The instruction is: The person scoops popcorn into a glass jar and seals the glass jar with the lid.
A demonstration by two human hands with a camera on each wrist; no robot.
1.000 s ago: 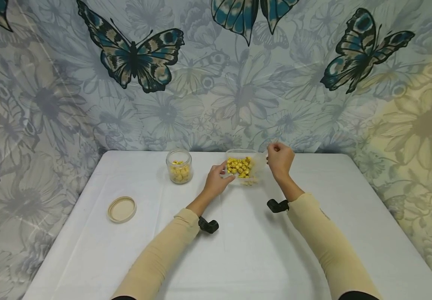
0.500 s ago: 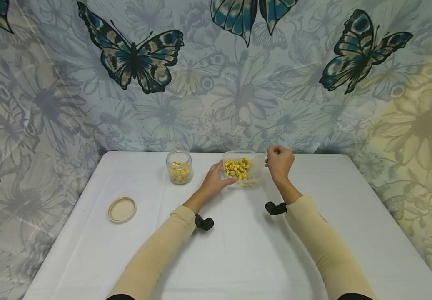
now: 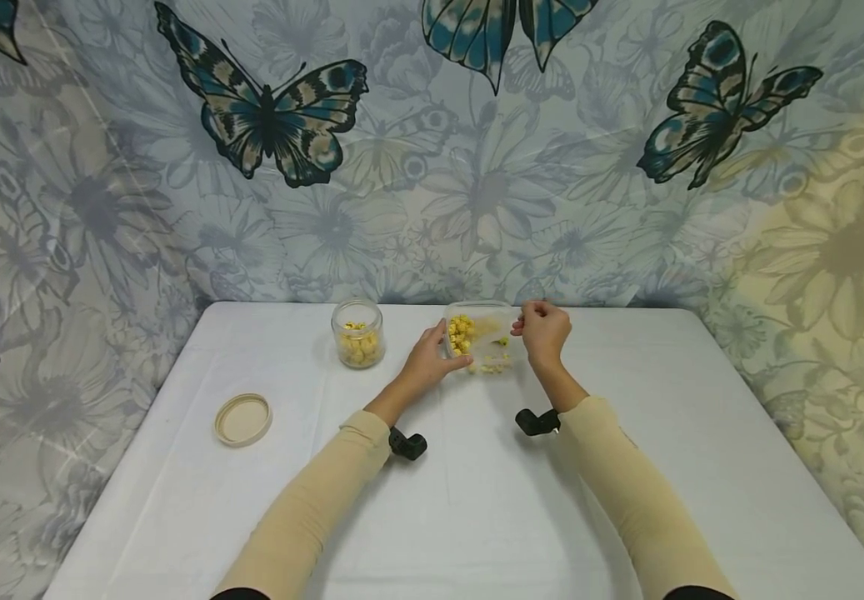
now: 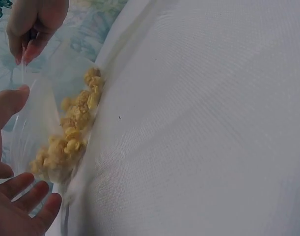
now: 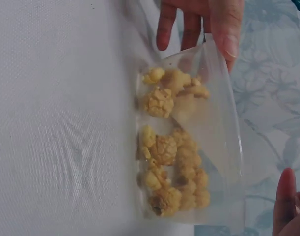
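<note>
My left hand [image 3: 427,358] grips the left end of a clear plastic container [image 3: 486,305], its thumb on the near side. Yellow popcorn [image 3: 460,335] lies inside, heaped toward the left end, with a few pieces at the right. A translucent, flat-looking piece [image 3: 487,327] reaches over the popcorn inside the walls. My right hand [image 3: 546,333] is at the container's right end, fingers curled. In the left wrist view, this right hand [image 4: 36,29] pinches a thin clear edge at the container's top. Most of what it holds blends with the clear wall.
Left of the container stands an open glass jar [image 3: 359,342] with popcorn in it. A round, pale-rimmed lid [image 3: 242,420] lies nearer on the left. The white-covered table [image 3: 469,500] ends at a butterfly-print cloth backdrop [image 3: 476,200].
My right hand has moved left and slightly nearer, bringing the translucent piece over the popcorn. The container shifted a little left early on, with my left hand still gripping it.
</note>
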